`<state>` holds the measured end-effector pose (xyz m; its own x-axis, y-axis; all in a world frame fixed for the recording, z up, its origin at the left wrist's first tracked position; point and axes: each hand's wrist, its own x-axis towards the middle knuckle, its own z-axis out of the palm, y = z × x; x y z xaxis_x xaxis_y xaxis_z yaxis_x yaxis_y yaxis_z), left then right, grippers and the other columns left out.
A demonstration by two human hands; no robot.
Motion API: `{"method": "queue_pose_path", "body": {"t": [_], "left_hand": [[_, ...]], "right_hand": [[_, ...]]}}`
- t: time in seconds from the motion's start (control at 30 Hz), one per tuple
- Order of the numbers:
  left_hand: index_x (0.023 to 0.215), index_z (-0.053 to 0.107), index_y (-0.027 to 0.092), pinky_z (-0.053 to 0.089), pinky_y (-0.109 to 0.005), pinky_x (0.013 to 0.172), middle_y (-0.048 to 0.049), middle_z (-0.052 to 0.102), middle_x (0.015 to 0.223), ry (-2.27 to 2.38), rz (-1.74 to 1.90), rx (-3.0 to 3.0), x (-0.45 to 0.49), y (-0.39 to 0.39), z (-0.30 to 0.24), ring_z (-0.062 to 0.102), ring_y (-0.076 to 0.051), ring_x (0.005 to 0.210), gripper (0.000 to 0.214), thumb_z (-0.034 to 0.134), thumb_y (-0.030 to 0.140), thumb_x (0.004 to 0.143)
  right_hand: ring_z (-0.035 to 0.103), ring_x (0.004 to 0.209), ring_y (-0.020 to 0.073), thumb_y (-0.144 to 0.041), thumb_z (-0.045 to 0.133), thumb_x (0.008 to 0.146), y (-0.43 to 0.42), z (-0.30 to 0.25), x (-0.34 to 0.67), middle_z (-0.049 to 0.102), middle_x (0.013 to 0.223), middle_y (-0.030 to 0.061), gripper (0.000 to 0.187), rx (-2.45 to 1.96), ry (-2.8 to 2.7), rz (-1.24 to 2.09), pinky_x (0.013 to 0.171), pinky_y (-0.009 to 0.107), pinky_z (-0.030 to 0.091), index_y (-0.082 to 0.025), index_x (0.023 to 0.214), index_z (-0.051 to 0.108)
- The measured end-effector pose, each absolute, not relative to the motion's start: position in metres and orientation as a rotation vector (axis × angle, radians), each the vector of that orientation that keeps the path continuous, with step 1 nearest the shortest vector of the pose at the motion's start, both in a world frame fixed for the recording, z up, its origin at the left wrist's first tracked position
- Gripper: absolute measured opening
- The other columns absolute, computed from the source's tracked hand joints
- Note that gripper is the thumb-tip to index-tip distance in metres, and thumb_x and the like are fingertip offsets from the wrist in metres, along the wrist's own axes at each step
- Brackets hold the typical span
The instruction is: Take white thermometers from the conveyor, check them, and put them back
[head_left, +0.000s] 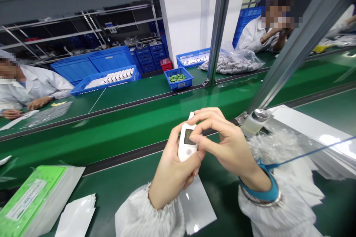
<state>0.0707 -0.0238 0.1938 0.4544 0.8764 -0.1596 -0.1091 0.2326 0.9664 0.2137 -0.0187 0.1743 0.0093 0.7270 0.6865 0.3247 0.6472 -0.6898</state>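
My left hand grips a small white handheld device with a dark rectangular screen and a round button. My right hand pinches its upper part, the thumb at the screen's edge and a finger reaching over the top. A blue wrist strap circles my right wrist, its blue cord running off to the right. Below the hands lies a silver foil pouch. Crumpled clear plastic sits to the right of my right hand.
A green-labelled packet stack and white pouches lie at lower left. Aluminium frame posts divide the green bench. Beyond stand a blue basket of green parts, blue trays, and a co-worker on either side.
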Motion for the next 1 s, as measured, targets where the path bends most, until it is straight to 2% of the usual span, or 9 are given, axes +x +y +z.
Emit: {"method": "queue_pose_path", "body": {"t": [0.13,0.43,0.57,0.77,1.0], "left_hand": [[0.134,0.038,0.027,0.024,-0.008,0.031,0.0115,0.046,0.046,0.892,0.794,1.147,0.0686,-0.0217,0.1935,0.029,-0.002,0.032,0.056,0.066,0.019,0.085],[0.135,0.038,0.027,0.024,-0.008,0.032,0.0107,0.047,0.047,0.883,0.753,1.163,0.0675,-0.0244,0.1937,0.029,-0.002,0.033,0.055,0.065,0.021,0.086],[0.134,0.039,0.025,0.024,-0.008,0.031,0.0112,0.047,0.048,0.869,0.764,1.148,0.0685,-0.0252,0.1944,0.03,-0.001,0.034,0.054,0.064,0.017,0.087],[0.129,0.042,0.023,0.025,-0.008,0.031,0.0091,0.053,0.06,0.81,0.837,1.098,0.0716,-0.0271,0.1938,0.033,-0.001,0.035,0.05,0.063,0.011,0.085],[0.13,0.041,0.024,0.025,-0.008,0.031,0.0097,0.051,0.058,0.825,0.823,1.106,0.0711,-0.0264,0.1946,0.034,-0.002,0.034,0.051,0.063,0.011,0.085]], "right_hand": [[0.054,0.119,0.0167,-0.011,0.069,0.083,-0.0196,0.1741,0.2137,0.071,0.105,0.0012,0.013,-0.89,-1.647,0.392,0.102,0.03,0.045,-0.022,0.078,0.063],[0.057,0.11,0.0166,-0.011,0.068,0.085,-0.019,0.1734,0.2099,0.071,0.096,0.0006,0.014,-0.912,-1.573,0.328,0.097,0.032,0.047,-0.022,0.079,0.063],[0.058,0.109,0.0177,-0.011,0.067,0.085,-0.0193,0.174,0.21,0.072,0.095,0.0004,0.014,-0.919,-1.56,0.328,0.096,0.034,0.048,-0.023,0.079,0.064],[0.059,0.108,0.021,-0.011,0.067,0.084,-0.0198,0.1748,0.2098,0.072,0.094,0.0008,0.015,-0.926,-1.553,0.338,0.095,0.04,0.049,-0.024,0.079,0.064],[0.059,0.107,0.0215,-0.012,0.067,0.085,-0.0199,0.1744,0.2077,0.072,0.094,0.0012,0.015,-0.932,-1.547,0.333,0.095,0.042,0.049,-0.025,0.079,0.062]]}}
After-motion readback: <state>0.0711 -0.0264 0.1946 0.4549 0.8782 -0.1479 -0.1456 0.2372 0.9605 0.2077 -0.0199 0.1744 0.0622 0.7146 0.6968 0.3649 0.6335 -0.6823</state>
